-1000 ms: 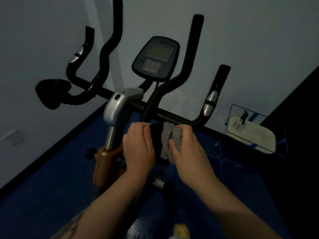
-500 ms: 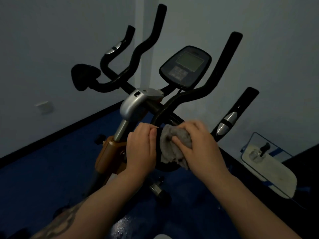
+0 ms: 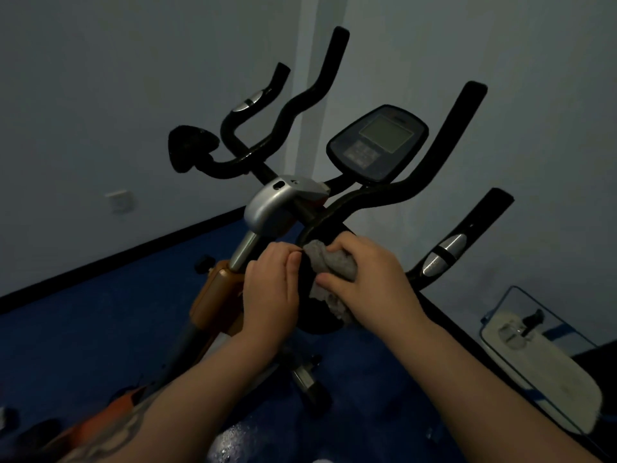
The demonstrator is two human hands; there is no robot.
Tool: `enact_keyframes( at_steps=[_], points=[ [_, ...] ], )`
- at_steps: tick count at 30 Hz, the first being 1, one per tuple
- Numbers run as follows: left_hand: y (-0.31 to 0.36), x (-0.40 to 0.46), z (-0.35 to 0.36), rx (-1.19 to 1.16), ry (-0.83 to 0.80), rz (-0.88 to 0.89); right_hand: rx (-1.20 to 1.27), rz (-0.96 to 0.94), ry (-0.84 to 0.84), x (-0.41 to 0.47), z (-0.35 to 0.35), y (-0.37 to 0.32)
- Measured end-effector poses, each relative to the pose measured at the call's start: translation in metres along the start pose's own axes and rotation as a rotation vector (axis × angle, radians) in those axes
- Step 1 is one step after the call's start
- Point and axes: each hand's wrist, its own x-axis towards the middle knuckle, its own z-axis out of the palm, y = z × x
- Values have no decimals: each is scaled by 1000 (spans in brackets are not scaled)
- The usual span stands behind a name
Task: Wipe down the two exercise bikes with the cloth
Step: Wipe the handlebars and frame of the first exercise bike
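An exercise bike with black handlebars, a silver stem cap and an orange frame fills the middle of the head view. Its console tilts toward me. A black elbow pad sits low on the bar between my hands. My right hand presses a crumpled grey cloth onto that pad. My left hand grips the pad's left side. A second black pad shows at the far left end of the bar. Only one bike is in view.
The bike stands in a corner of pale walls on a blue floor. A wall socket is at the left. At the right floor edge lies a flat mop head with a white pad. Wet patches glisten on the floor near me.
The view has swung left and the bike now sits further right. My right hand has pushed the cloth up and over the pad; my left hand still holds the pad.
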Motion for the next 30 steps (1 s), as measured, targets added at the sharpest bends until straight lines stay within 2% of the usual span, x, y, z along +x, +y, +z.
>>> enact_keyframes(
  at_steps=[4,8,11,13,16,20,24,25,28,30],
  points=[
    [0,-1,1,21,16,5,60,44,43,-16,-12,15],
    [-1,-1,2,2,28,-28,160,-9,95,5,-2,7],
    [5,-8,0,-146,30,-159,297,-25,106,-3,4,11],
    [9,-15,-6,-269,26,-195,306,-20,53,-9,-7,19],
    [10,-16,-18,-408,-9,-278,165,-88,-9,1,-17,13],
    [15,-11,-29,-579,-29,-361,-133,-230,46,-3,11,-17],
    [18,-12,-39,-601,-80,-362,-182,-315,-163,-28,10,-9],
    [18,-12,-41,-591,-98,-354,-173,-312,-168,-25,7,-8],
    [18,-10,-44,-520,-138,-307,-165,-213,-26,-11,12,-20],
    [19,-11,-44,-507,-144,-314,-201,-183,10,-16,20,-28]
  ],
)
